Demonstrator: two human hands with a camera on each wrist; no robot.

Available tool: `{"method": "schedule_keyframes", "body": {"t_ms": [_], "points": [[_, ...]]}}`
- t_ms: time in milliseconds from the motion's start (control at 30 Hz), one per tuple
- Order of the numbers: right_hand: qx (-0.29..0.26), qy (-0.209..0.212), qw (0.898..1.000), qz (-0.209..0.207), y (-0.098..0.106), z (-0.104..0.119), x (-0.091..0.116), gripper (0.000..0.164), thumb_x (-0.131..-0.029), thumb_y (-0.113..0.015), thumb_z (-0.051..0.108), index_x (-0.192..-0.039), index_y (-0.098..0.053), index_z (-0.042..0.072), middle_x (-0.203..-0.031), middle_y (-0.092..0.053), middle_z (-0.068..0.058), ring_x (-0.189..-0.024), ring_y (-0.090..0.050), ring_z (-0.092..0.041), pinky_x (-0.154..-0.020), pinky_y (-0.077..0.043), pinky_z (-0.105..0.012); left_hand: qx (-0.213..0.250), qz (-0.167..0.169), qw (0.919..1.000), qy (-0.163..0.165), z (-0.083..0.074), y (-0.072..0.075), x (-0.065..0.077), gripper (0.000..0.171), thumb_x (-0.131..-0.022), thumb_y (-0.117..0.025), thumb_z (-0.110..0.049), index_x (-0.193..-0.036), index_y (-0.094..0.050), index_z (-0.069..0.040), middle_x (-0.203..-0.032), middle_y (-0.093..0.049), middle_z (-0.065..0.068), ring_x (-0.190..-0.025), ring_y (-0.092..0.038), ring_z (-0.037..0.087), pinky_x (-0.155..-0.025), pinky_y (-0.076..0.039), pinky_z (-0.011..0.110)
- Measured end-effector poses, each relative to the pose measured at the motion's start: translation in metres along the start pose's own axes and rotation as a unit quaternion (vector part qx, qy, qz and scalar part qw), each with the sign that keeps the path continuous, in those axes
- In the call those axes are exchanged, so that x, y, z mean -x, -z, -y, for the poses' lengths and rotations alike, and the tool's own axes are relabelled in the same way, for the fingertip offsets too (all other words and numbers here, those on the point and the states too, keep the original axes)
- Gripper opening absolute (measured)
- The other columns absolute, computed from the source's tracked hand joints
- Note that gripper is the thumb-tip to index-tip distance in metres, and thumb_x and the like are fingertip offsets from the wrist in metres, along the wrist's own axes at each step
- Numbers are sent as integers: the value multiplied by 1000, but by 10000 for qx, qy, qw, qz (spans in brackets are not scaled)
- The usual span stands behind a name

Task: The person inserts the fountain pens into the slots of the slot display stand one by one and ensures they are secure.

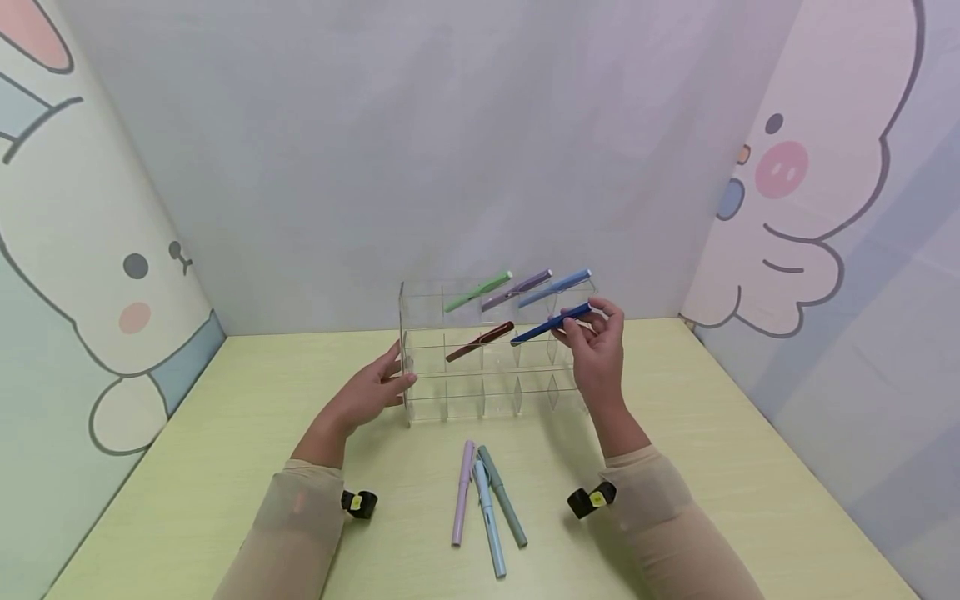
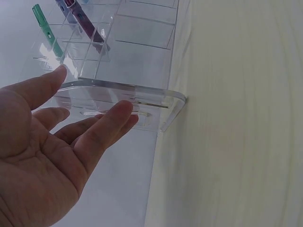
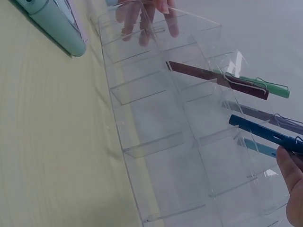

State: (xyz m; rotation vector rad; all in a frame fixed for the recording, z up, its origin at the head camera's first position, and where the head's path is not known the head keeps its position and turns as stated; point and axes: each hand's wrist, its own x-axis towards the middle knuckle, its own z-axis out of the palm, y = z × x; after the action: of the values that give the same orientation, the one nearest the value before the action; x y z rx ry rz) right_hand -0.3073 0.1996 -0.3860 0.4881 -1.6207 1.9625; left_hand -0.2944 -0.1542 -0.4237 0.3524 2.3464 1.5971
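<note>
My right hand [image 1: 600, 346] pinches a dark blue pen [image 1: 551, 325] near its upper end, tilted over the middle tier of a clear acrylic pen rack [image 1: 465, 383]. By the rack's left side panel is my left hand [image 1: 367, 390], its fingers [image 2: 102, 125] extended against the outside and its thumb near the front edge. On the top tier lean a green pen [image 1: 477, 292], a purple pen [image 1: 517, 290] and a light blue pen [image 1: 557, 287]. A dark red pen [image 1: 480, 342] slants across the middle tier. Whether the blue pen's lower tip touches the rack, I cannot tell.
Before the rack, on the pale yellow table [image 1: 225, 483], lie a lilac pen [image 1: 463, 496], a pale blue pen [image 1: 490, 521] and a grey-green pen [image 1: 504, 497], close together. A pale cloth backdrop [image 1: 375, 167] stands behind the rack.
</note>
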Motion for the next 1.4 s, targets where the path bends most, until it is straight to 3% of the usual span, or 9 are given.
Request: {"method": "schedule_keyframes", "body": {"t_ms": [100,233,400,567,800,1100,1400], "points": [[285,-85,9995,52,-1,0,2,41,-98,-60,8,-133,-40,6,-110,-59,-20,-92,-71,-19,-85,-58,-37,-2,-4,10000,-6,0,0,0,79,-100,-55,-44,-157,-1,-39,-163,-20,11,-127,-54,41,-113,-29,62],[567,-293,9979,138,-5,7,4,31,-98,-58,3,-127,-48,3,-108,-60,-21,-94,-70,-17,-85,-58,-35,21,-4,10000,-9,-1,0,0,78,-100,-55,-44,-157,-1,-41,-163,-21,11,-127,-54,41,-113,-29,63],[1080,-535,9923,291,-12,20,7,29,-96,-59,0,-123,-51,-8,-107,-61,-28,-94,-68,-26,-87,-57,-34,-23,-21,10000,20,-2,0,1,79,-99,-55,-47,-156,-1,-41,-163,-21,11,-126,-55,41,-112,-27,65],[1665,-673,9831,367,-8,11,5,29,-97,-60,6,-123,-56,-5,-109,-65,-23,-95,-69,-26,-87,-57,-31,-31,-34,10000,10,-3,0,1,79,-99,-55,-47,-156,-1,-41,-162,-22,12,-126,-55,41,-113,-28,64],[2259,-577,9716,397,-4,-1,2,30,-96,-65,22,-120,-64,4,-107,-69,-15,-93,-68,-11,-80,-54,-13,-16,-37,10000,-26,-3,0,1,78,-100,-55,-44,-156,-1,-42,-162,-22,13,-128,-53,41,-112,-27,65],[2649,-580,9609,566,-5,4,3,32,-95,-67,25,-121,-66,5,-112,-70,-14,-102,-67,-25,-79,-49,-8,-4,-23,10000,-34,-3,0,1,78,-100,-55,-43,-156,-2,-41,-162,-22,13,-128,-53,41,-113,-27,65],[3016,-414,9501,685,-3,5,2,27,-96,-66,25,-117,-68,9,-107,-70,-9,-92,-65,-17,-76,-50,-11,32,-7,10000,-25,-2,0,1,79,-99,-56,-44,-157,-1,-40,-163,-22,12,-129,-53,40,-113,-29,62]]}}
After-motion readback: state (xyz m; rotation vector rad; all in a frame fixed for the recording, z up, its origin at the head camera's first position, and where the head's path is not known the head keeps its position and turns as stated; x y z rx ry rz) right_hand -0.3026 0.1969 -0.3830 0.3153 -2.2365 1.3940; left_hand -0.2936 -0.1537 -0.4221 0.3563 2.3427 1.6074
